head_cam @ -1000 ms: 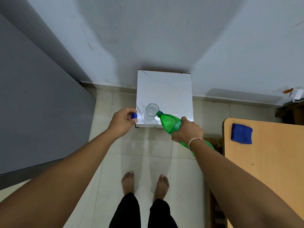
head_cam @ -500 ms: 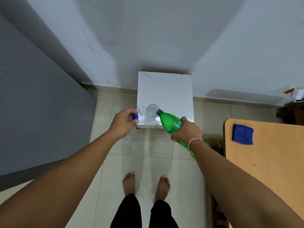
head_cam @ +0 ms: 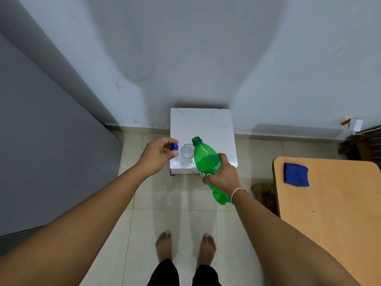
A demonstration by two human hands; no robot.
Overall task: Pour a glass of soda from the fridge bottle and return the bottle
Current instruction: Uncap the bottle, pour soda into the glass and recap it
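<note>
My right hand (head_cam: 221, 176) grips a green soda bottle (head_cam: 206, 159) around its middle. The bottle is uncapped and stands nearly upright, its open mouth just right of a clear glass (head_cam: 187, 150). The glass sits near the front left corner of a small white table (head_cam: 214, 129); liquid in it is hard to make out. My left hand (head_cam: 158, 154) holds the blue bottle cap (head_cam: 174, 146) between thumb and fingers, just left of the glass.
A grey fridge door (head_cam: 41, 145) fills the left side. A wooden table (head_cam: 334, 213) with a blue cloth (head_cam: 296, 174) stands at the right. My bare feet (head_cam: 185, 246) are on the tiled floor below the white table.
The bottle has swung from tilted over the glass to nearly upright, its mouth lifted off the rim. My left hand with the cap has shifted slightly toward the glass.
</note>
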